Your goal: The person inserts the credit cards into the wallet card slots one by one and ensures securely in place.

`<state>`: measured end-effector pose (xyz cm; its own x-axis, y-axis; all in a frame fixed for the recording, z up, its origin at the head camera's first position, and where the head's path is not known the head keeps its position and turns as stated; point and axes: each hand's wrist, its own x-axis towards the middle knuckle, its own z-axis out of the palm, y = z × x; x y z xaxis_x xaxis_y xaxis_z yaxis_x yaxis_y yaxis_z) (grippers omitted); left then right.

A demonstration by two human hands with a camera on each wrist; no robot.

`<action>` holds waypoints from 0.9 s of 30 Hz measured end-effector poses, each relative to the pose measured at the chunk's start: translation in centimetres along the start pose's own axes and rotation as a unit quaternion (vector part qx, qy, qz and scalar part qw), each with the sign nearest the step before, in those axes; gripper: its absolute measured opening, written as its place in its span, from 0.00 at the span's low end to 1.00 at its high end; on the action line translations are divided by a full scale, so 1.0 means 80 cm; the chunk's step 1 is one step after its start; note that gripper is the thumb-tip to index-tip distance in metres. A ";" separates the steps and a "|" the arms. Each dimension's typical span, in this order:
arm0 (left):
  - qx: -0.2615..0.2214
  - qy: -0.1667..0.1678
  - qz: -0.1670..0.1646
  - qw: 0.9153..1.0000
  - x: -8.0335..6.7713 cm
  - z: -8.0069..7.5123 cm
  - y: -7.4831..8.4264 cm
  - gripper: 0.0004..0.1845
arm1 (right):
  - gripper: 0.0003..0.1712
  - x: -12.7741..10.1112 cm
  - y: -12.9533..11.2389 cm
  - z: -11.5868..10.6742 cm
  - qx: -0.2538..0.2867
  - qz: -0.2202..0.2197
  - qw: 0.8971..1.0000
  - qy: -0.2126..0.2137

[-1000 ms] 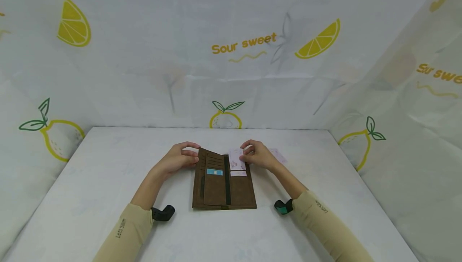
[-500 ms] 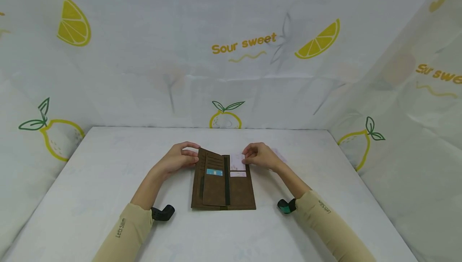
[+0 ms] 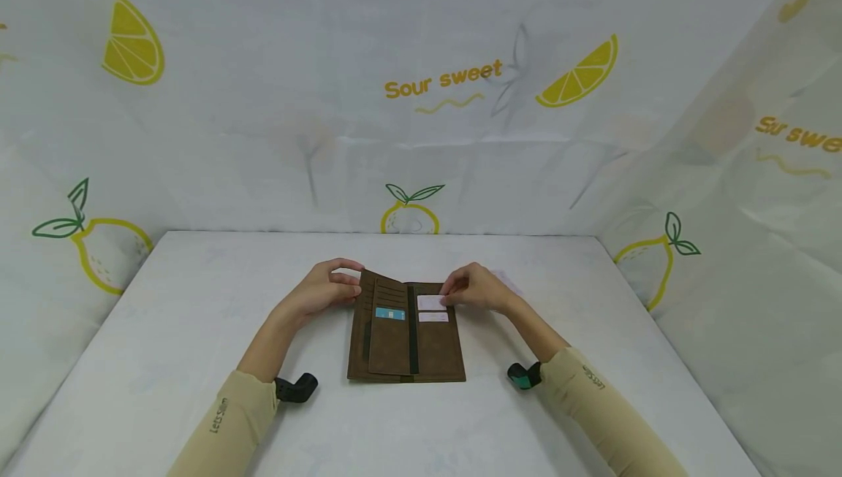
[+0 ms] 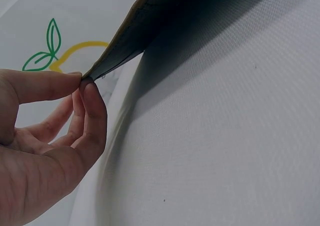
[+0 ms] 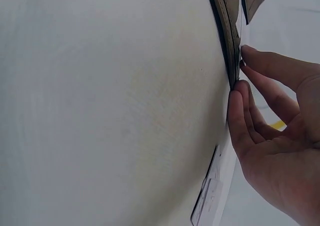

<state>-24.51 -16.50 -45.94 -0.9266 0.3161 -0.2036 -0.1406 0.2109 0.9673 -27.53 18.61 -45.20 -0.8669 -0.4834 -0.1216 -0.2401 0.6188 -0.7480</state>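
A brown long wallet (image 3: 441, 353) lies unfolded on the white table, its left flap tilted up. My left hand (image 3: 322, 288) pinches that flap's upper left corner between thumb and fingers, as the left wrist view shows. At the upper right of the wallet is my right hand (image 3: 480, 288), thumb and forefinger at a pale pinkish card (image 3: 430, 302) that sits partly in a slot. Its other fingers touch the wallet's edge (image 5: 233, 61) in the right wrist view. Just below is a second pale card (image 3: 433, 317). A blue card (image 3: 390, 313) shows in a left-side slot.
Behind the right hand, loose pale cards (image 5: 207, 196) lie on the table (image 3: 572, 404), partly hidden in the head view. A white lemon-print cloth (image 3: 263, 134) hangs behind the table. Each wrist carries a black device (image 3: 297, 388).
The upper pale card has slid down into its slot, so less of it shows. My right hand has shifted slightly right and down. The left hand keeps its hold on the flap.
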 end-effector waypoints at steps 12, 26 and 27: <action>0.006 0.001 -0.001 1.000 0.000 -0.001 -0.002 0.25 | 0.04 -0.002 0.004 -0.002 0.014 -0.039 0.999 -0.028; 0.012 0.002 -0.003 1.000 0.002 -0.002 -0.002 0.25 | 0.10 -0.012 0.020 -0.024 -0.006 0.001 1.000 0.026; 0.011 0.003 -0.005 1.000 0.003 -0.003 -0.002 0.25 | 0.11 -0.014 0.023 -0.028 -0.008 0.004 0.999 0.033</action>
<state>-24.77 -16.67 -46.14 -0.9274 0.3082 -0.2118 -0.1421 0.2334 0.9619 -27.96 21.68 -44.98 -0.8955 -0.4369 -0.0845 -0.2388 0.6321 -0.7372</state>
